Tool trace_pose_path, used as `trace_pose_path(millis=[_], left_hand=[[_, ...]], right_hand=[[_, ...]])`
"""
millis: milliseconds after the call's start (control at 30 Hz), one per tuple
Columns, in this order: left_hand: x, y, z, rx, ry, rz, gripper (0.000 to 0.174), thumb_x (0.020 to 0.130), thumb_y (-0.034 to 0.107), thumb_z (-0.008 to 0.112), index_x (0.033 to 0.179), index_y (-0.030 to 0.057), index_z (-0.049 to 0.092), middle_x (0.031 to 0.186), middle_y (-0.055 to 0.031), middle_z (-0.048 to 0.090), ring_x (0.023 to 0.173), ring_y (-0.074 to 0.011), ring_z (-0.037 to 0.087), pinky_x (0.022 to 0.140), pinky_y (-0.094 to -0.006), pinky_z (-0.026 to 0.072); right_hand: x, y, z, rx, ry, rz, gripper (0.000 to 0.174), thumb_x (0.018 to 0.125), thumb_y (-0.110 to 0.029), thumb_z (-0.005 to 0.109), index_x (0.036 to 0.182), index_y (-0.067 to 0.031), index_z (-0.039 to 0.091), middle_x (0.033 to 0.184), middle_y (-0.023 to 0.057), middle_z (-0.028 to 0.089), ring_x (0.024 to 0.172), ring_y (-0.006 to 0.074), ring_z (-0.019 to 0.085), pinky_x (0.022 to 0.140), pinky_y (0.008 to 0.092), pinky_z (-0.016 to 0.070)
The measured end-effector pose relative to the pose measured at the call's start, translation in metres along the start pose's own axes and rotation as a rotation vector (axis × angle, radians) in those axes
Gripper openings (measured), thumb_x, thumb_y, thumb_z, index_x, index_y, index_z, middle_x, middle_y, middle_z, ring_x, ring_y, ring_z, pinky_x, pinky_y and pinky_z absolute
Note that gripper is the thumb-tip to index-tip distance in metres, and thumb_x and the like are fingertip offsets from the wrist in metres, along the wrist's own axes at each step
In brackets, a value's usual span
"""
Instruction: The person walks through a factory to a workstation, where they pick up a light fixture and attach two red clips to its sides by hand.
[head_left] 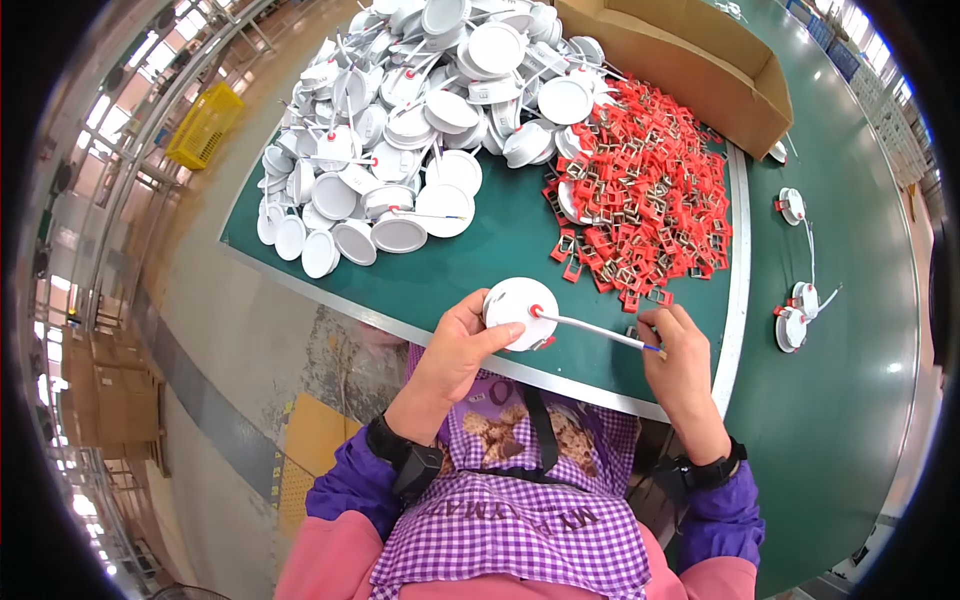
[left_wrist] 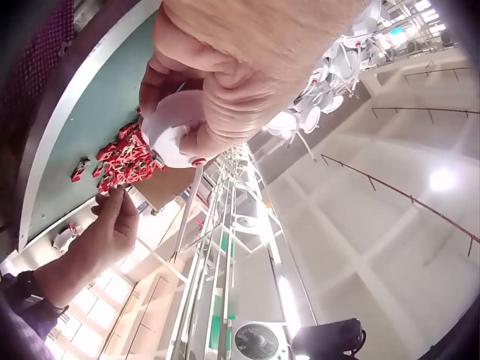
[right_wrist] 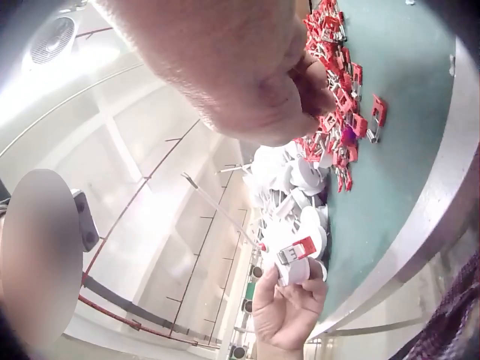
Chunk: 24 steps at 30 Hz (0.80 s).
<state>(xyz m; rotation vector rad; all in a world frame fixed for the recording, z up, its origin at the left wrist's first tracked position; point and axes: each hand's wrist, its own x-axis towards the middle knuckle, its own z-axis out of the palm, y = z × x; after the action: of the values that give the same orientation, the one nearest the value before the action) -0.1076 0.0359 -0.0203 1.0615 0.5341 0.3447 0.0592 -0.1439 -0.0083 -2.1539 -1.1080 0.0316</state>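
My left hand [head_left: 450, 350] grips a white round disc [head_left: 508, 300] by its edge, thumb on the flat face. A white cable [head_left: 590, 328] runs from its red grommet to bare wire ends. A red clip with a metal spring [right_wrist: 303, 249] sits on the disc's side in the right wrist view. My right hand [head_left: 680, 360] hovers near the cable's end, fingers loosely bent, with nothing visible in them; in the right wrist view the cable stands apart from it. One loose red clip [right_wrist: 377, 116] lies on the table beside the pile of red clips [head_left: 660, 190].
Many white discs with cables [head_left: 400, 130] are heaped at the table's back left. An open cardboard box [head_left: 700, 70] stands behind the clips. Past the metal edge strip [head_left: 738, 270], several discs [head_left: 790, 330] lie on the green surface to the right.
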Motion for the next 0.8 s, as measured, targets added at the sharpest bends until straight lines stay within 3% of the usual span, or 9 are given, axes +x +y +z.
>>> trace_pose_path(millis=[133, 300, 367, 533, 600, 733, 800], left_hand=[[-0.002, 0.002, 0.011, -0.151, -0.028, -0.046, 0.029, 0.083, 0.004, 0.058, 0.11, -0.0005, 0.049, 0.104, -0.0075, 0.058, 0.095, -0.0144, 0.057, 0.081, -0.0283, 0.0484], [0.003, -0.005, 0.022, -0.203, -0.155, -0.132, 0.026, 0.089, 0.007, 0.053, 0.113, 0.0, 0.046, 0.108, -0.0081, 0.056, 0.097, -0.0157, 0.057, 0.083, -0.0313, 0.05], [0.004, -0.01, 0.024, -0.172, -0.207, -0.131, 0.029, 0.088, 0.006, 0.053, 0.115, 0.0, 0.044, 0.109, -0.0112, 0.055, 0.102, -0.0215, 0.056, 0.088, -0.0397, 0.0486], [0.004, -0.009, 0.029, -0.048, -0.257, -0.237, 0.031, 0.086, 0.006, 0.056, 0.114, -0.0001, 0.044, 0.106, -0.0086, 0.057, 0.099, -0.0174, 0.056, 0.086, -0.0357, 0.0488], [0.005, -0.01, 0.032, 0.036, -0.28, -0.188, 0.031, 0.084, 0.004, 0.059, 0.112, 0.0004, 0.047, 0.104, -0.0065, 0.058, 0.095, -0.0133, 0.057, 0.084, -0.0293, 0.0475], [0.011, -0.017, 0.036, 0.082, -0.321, -0.124, 0.031, 0.082, 0.003, 0.06, 0.11, 0.001, 0.049, 0.103, -0.0049, 0.058, 0.091, -0.0103, 0.057, 0.081, -0.0249, 0.0458], [0.014, -0.018, 0.04, 0.117, -0.321, -0.175, 0.03, 0.082, 0.004, 0.061, 0.11, 0.0008, 0.049, 0.102, -0.0044, 0.058, 0.091, -0.0096, 0.056, 0.081, -0.0248, 0.0456]], right_hand=[[-0.006, 0.004, 0.001, -0.07, -0.054, 0.018, 0.009, 0.076, -0.011, 0.063, 0.079, -0.003, 0.058, 0.074, 0.0112, 0.054, 0.067, 0.0309, 0.056, 0.058, 0.0385, 0.0445], [-0.009, 0.006, 0.023, -0.386, -0.119, -0.011, 0.022, 0.076, -0.02, 0.065, 0.075, -0.003, 0.05, 0.07, 0.011, 0.053, 0.065, 0.0274, 0.057, 0.057, 0.0377, 0.0458], [-0.012, 0.007, 0.027, -0.417, -0.129, -0.007, 0.022, 0.076, -0.019, 0.063, 0.075, -0.0033, 0.048, 0.07, 0.0112, 0.054, 0.066, 0.028, 0.058, 0.058, 0.0375, 0.047], [-0.016, 0.006, 0.014, -0.4, -0.238, 0.038, 0.012, 0.073, -0.01, 0.058, 0.075, -0.0024, 0.049, 0.071, 0.014, 0.055, 0.064, 0.0296, 0.059, 0.057, 0.0378, 0.0476], [-0.02, 0.006, 0.008, -0.41, -0.239, 0.012, 0.012, 0.073, -0.01, 0.058, 0.075, -0.0023, 0.049, 0.071, 0.0145, 0.055, 0.064, 0.03, 0.059, 0.057, 0.0384, 0.0477], [-0.025, 0.011, 0.002, -0.443, -0.307, 0.031, 0.011, 0.074, -0.008, 0.057, 0.076, -0.0007, 0.049, 0.072, 0.0147, 0.056, 0.063, 0.031, 0.059, 0.057, 0.04, 0.0479], [-0.024, 0.018, -0.003, -0.326, -0.193, 0.026, 0.01, 0.075, -0.007, 0.057, 0.077, 0.0003, 0.05, 0.072, 0.0146, 0.058, 0.063, 0.0307, 0.059, 0.057, 0.0396, 0.0482]])
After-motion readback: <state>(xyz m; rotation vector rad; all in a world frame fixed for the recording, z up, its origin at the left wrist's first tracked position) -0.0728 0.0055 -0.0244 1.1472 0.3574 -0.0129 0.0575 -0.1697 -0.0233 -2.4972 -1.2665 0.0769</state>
